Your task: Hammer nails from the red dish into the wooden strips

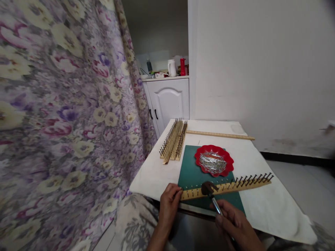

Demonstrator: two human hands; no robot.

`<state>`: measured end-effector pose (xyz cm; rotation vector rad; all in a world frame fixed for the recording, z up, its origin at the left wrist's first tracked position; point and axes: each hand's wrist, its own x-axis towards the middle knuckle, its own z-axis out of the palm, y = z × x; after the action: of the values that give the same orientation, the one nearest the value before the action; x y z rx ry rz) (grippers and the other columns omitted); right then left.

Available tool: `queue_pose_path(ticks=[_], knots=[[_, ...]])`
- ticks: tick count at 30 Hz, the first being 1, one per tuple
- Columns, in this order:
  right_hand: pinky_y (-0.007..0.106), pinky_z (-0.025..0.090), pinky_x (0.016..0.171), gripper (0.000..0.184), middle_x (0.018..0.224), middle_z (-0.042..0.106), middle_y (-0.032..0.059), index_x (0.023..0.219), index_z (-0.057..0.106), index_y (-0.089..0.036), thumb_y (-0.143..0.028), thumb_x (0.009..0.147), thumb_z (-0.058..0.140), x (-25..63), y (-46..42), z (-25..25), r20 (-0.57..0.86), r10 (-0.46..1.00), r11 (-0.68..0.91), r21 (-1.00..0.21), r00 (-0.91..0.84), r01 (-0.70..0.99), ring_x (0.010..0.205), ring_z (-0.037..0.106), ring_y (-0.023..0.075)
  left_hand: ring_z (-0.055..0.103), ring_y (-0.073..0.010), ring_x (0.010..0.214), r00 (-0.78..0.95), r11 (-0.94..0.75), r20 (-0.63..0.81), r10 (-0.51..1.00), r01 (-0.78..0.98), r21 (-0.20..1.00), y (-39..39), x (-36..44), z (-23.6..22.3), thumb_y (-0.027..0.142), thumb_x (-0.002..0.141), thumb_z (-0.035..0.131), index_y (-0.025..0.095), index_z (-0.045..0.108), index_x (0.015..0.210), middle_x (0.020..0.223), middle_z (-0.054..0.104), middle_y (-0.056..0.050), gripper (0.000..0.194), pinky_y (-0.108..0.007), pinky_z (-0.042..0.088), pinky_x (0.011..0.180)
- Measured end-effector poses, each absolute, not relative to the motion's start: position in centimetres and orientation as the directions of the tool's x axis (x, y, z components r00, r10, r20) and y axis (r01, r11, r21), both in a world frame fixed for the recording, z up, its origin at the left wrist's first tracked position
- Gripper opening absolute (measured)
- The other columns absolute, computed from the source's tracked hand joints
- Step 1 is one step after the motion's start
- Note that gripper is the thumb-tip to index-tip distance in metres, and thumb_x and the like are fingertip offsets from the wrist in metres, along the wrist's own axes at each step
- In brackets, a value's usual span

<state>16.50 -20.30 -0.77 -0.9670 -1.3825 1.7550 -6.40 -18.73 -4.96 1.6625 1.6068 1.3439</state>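
My right hand (232, 223) is wrapped round the metal shaft of a claw hammer (213, 198), whose dark head lies over the middle of a wooden strip (227, 188). Short silvery nails stand in the strip on its left and middle, and longer dark nails slant up from its right part. At the strip's left end my left hand (169, 200) is closed, thumb and forefinger pinched together. What sits between those fingertips is too small to tell. Behind the strip, a red scalloped dish (198, 158) holds a heap of loose silvery nails (213, 163).
A green mat (187, 167) lies under the dish and strip on the white-covered table (154, 177). Several nail-studded strips (174, 143) are at the back left; a bare wooden stick (222, 135) lies at the back. A floral curtain (78, 122) hangs on the left.
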Motion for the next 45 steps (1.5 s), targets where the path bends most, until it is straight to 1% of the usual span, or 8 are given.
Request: queue_pose_path(ticks=[3, 8, 19, 28, 36, 39, 42, 45], knots=[[0.017, 0.033, 0.04, 0.03, 0.055, 0.053, -0.0068, 0.093, 0.049, -0.017, -0.044, 0.083, 0.057, 15.1, -19.6, 0.1, -0.055, 0.86, -0.134, -0.984, -0.508, -0.121, 0.043, 0.042, 0.007, 0.055, -0.0165, 0.078, -0.142, -0.205, 0.313, 0.939, 0.5, 0.841, -18.8, -6.5, -4.8, 0.027, 0.087, 0.05, 0.018, 0.064, 0.078, 0.08, 0.057, -0.003, 0.019, -0.024, 0.042, 0.069], [0.016, 0.028, 0.03, 0.026, 0.051, 0.052, -0.009, 0.094, 0.049, -0.018, -0.041, 0.083, 0.054, 11.9, -18.6, 0.2, -0.046, 0.805, -0.171, -0.973, -0.592, -0.158, 0.031, 0.036, 0.0061, 0.054, -0.016, 0.075, -0.122, -0.204, 0.306, 0.944, 0.511, 0.835, -18.9, -6.5, -4.5, 0.027, 0.087, 0.05, 0.018, 0.063, 0.075, 0.077, 0.056, -0.002, 0.02, -0.024, 0.041, 0.067], [0.014, 0.026, 0.029, 0.017, 0.048, 0.053, -0.0099, 0.09, 0.051, -0.018, -0.032, 0.082, 0.053, 9.7, -18.0, -0.2, -0.023, 0.789, -0.148, -0.977, -0.614, -0.153, 0.029, 0.035, 0.0044, 0.054, -0.0163, 0.075, -0.113, -0.203, 0.292, 0.95, 0.487, 0.85, -19.0, -6.7, -4.3, 0.025, 0.086, 0.048, 0.018, 0.06, 0.073, 0.076, 0.055, -0.002, 0.019, -0.024, 0.041, 0.068], [0.015, 0.025, 0.029, 0.022, 0.046, 0.052, -0.0101, 0.091, 0.052, -0.018, -0.037, 0.08, 0.054, 9.9, -18.1, -0.4, -0.032, 0.789, -0.151, -0.978, -0.613, -0.144, 0.028, 0.034, 0.0052, 0.056, -0.0183, 0.079, -0.111, -0.199, 0.29, 0.95, 0.5, 0.843, -18.8, -6.9, -4.5, 0.026, 0.086, 0.049, 0.018, 0.063, 0.075, 0.08, 0.059, -0.004, 0.02, -0.026, 0.044, 0.07], [0.019, 0.027, 0.038, 0.042, 0.049, 0.051, -0.0063, 0.089, 0.055, -0.018, -0.058, 0.075, 0.057, 14.8, -18.7, -0.6, -0.012, 0.84, -0.129, -0.976, -0.543, -0.178, 0.038, 0.039, 0.0084, 0.058, -0.0204, 0.087, -0.101, -0.178, 0.276, 0.956, 0.547, 0.818, -17.6, -8.6, -2.5, 0.032, 0.087, 0.049, 0.02, 0.065, 0.089, 0.088, 0.063, -0.005, 0.02, -0.029, 0.045, 0.077], [0.02, 0.025, 0.039, 0.044, 0.051, 0.044, -0.0082, 0.089, 0.055, -0.019, -0.058, 0.072, 0.062, 17.0, -18.7, -0.8, -0.083, 0.876, -0.205, -0.956, -0.476, -0.209, 0.038, 0.034, 0.0066, 0.059, -0.0196, 0.082, -0.035, -0.243, 0.328, 0.944, 0.597, 0.764, -15.0, -8.2, -0.4, 0.028, 0.085, 0.05, 0.02, 0.066, 0.084, 0.082, 0.063, -0.005, 0.018, -0.028, 0.045, 0.072], [0.019, 0.02, 0.038, 0.044, 0.048, 0.042, -0.0096, 0.09, 0.053, -0.018, -0.057, 0.073, 0.063, 18.6, -18.5, -1.0, -0.095, 0.895, -0.228, -0.938, -0.437, -0.263, 0.035, 0.027, 0.0049, 0.058, -0.018, 0.079, 0.119, -0.352, 0.362, 0.925, 0.629, 0.693, -11.2, -6.1, 1.4, 0.02, 0.082, 0.052, 0.02, 0.066, 0.081, 0.08, 0.063, -0.004, 0.015, -0.026, 0.044, 0.069], [0.019, 0.016, 0.038, 0.04, 0.044, 0.04, -0.011, 0.087, 0.052, -0.019, -0.055, 0.074, 0.064, 19.6, -18.3, -1.2, -0.08, 0.919, -0.212, -0.926, -0.387, -0.312, 0.034, 0.024, 0.0042, 0.059, -0.0169, 0.081, 0.307, -0.43, 0.304, 0.902, 0.7, 0.57, -6.8, -3.1, 2.0, 0.015, 0.08, 0.051, 0.02, 0.066, 0.084, 0.085, 0.064, -0.004, 0.015, -0.025, 0.043, 0.073]])
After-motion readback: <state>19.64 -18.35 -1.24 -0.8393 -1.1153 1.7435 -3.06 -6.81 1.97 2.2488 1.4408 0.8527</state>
